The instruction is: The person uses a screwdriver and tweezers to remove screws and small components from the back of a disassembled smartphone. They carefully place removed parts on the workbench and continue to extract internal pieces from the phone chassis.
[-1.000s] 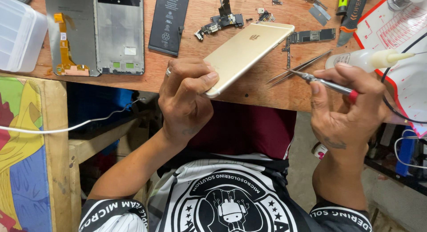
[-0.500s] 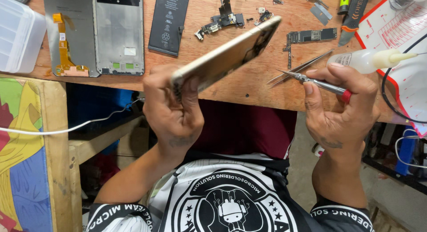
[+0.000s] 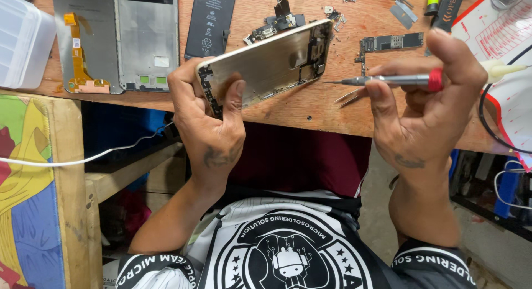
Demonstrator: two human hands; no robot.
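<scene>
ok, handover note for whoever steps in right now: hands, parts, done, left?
Left hand: grips the gold metal phone housing by its lower end, open inner side facing the camera, tilted above the wooden bench.
Right hand: holds the slim silver screwdriver with a red collar, tip pointing at the housing's right edge, not touching.
On the bench: black rectangular battery, narrow green logic board, silver display frame with orange flex cable, metal tweezers.
Done: housing opened, battery and board out.
Left: small parts sit inside the housing; the flex assembly lies loose.
</scene>
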